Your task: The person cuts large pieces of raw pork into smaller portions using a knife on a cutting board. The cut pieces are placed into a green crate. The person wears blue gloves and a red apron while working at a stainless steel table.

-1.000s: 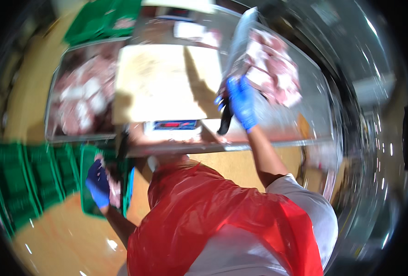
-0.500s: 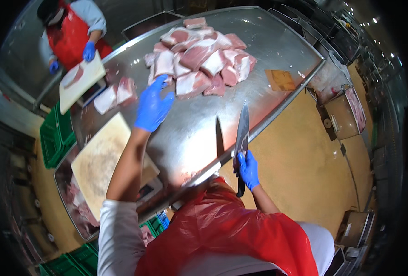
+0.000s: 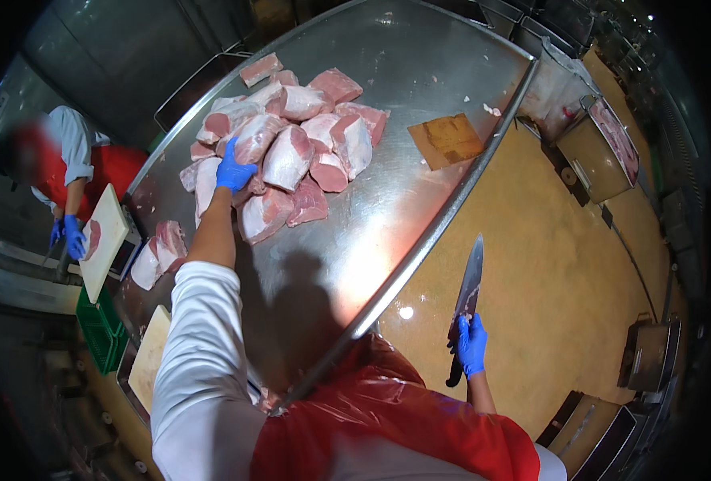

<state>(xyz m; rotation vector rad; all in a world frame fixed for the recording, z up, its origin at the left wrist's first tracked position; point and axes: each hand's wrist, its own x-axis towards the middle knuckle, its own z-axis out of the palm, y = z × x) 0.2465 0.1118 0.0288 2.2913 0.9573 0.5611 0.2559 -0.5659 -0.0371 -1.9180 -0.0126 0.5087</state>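
- Blue-gloved, the left hand (image 3: 233, 171) has moved from the near edge of a pile of meat pieces (image 3: 321, 130) to farther in among them, while the right hand (image 3: 472, 345) has carried a long knife (image 3: 469, 279) outward, away from the edge of the metal tabletop (image 3: 419, 72); the wearer's view has swung round too, setting the pale cutting board (image 3: 149, 359) lower at the left.
- Fingertips of the left hand meet the lower end of a pink piece with pale fat (image 3: 261, 138) on the near left side of the pile. Its grip is partly spread, thumb out to the right; whether it has closed on the piece cannot be told from this angle.
- Closed around the handle, the right hand's grip holds the knife with the blade pointing up the frame, apart from the tabletop and seen against the tan floor (image 3: 547, 297).
- Good handling here would likely mean a full-palm hold on that one piece, since raw meat can slip in gloves, and a gentle lift so its neighbours do not slide.
- Wise, too, would be keeping the blade well apart from the reaching arm.
- Across the tabletop's far left corner, a co-worker (image 3: 75, 160) in a red apron stands at a white board (image 3: 108, 255) bearing a slice of meat (image 3: 91, 240).
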